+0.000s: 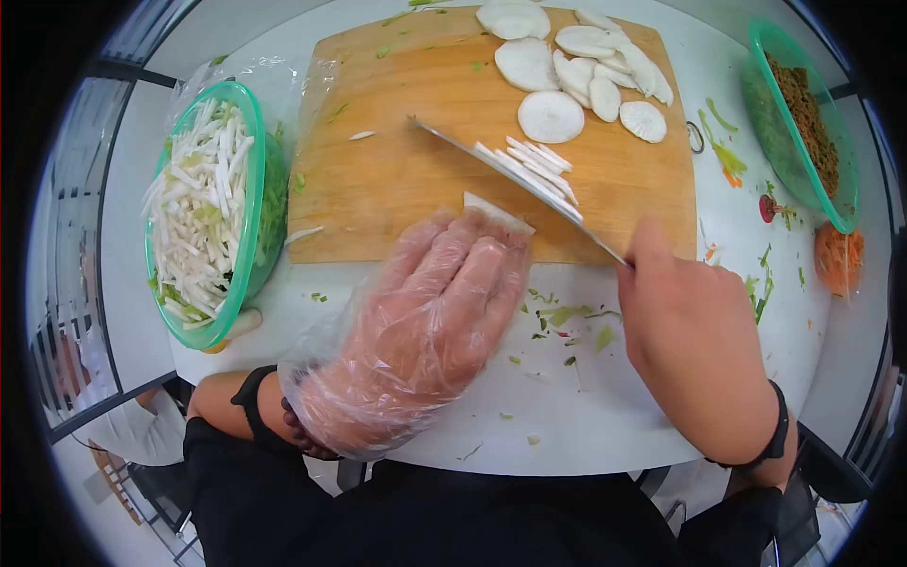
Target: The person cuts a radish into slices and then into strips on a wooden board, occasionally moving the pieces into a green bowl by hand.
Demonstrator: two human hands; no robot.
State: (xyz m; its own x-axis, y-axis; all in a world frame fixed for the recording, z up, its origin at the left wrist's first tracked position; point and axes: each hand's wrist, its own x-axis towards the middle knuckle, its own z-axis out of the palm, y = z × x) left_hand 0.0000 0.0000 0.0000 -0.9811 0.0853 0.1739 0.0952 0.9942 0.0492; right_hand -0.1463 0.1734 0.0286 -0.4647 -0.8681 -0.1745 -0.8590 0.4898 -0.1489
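My left hand (425,321), in a clear plastic glove, presses its bent fingertips onto a stack of white radish slices (498,214) near the front edge of the wooden cutting board (378,180). A kitchen knife (515,175) is gripped by the handle in my bare right hand (694,326). Its blade slants across the board, just beyond the stack. Cut radish strips (534,168) lie against the far side of the blade. Round radish slices (551,116) are spread and overlapped at the board's back right.
A green basket (250,236) heaped with white strips stands left of the board. At the right are another green basket (803,142) with brown crumbly food and a bag of shredded carrot (839,257). Vegetable scraps (567,317) litter the white table (529,430). Another person (142,420) is partly visible far left.
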